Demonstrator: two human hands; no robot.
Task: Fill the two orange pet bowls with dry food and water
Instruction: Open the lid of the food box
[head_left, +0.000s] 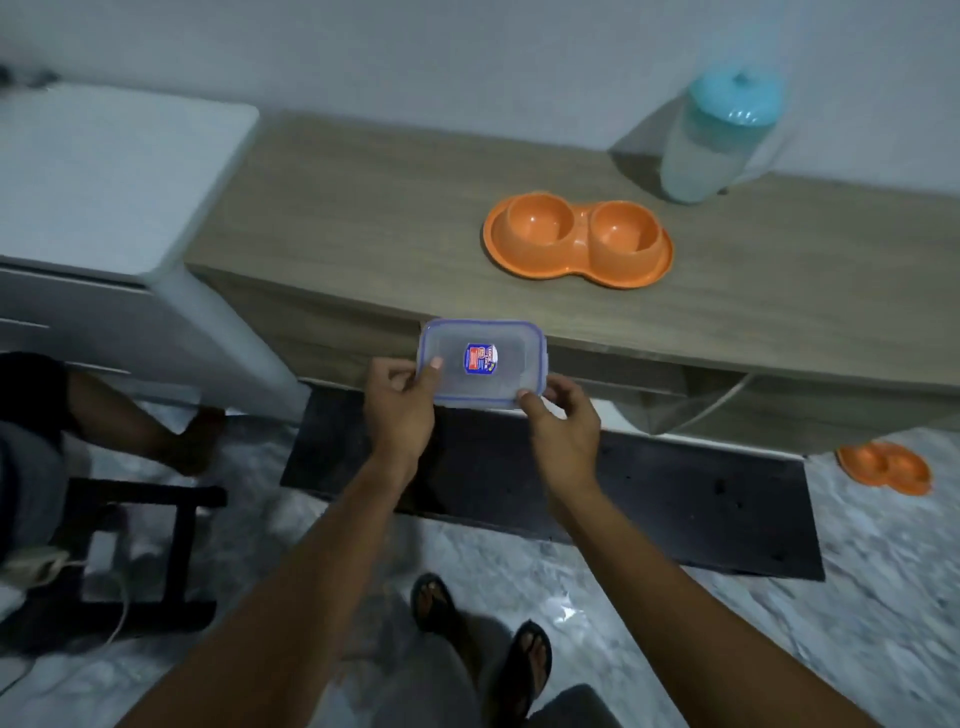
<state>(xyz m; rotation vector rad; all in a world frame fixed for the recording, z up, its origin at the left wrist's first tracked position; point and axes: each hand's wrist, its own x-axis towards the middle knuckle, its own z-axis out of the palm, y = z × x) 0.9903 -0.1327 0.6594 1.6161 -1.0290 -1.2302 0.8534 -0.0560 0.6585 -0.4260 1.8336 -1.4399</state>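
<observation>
Clear plastic rectangular box with blue-edged snap lid (483, 332) at frame centre, over the front edge of the grey-brown wooden counter (363, 208). Pinched at its two near corners by the left hand (400, 402) and right hand (563, 423), hands apart, a thumb of each on the lid. Blue and red sticker (480, 358) on the lid, writing too blurred to read. Orange plastic twin pet bowl (498, 244) upright on the counter, upper right of centre, near a translucent jug with turquoise lid (711, 156). Second orange twin bowl (883, 470) on the pale floor (883, 597), far right.
</observation>
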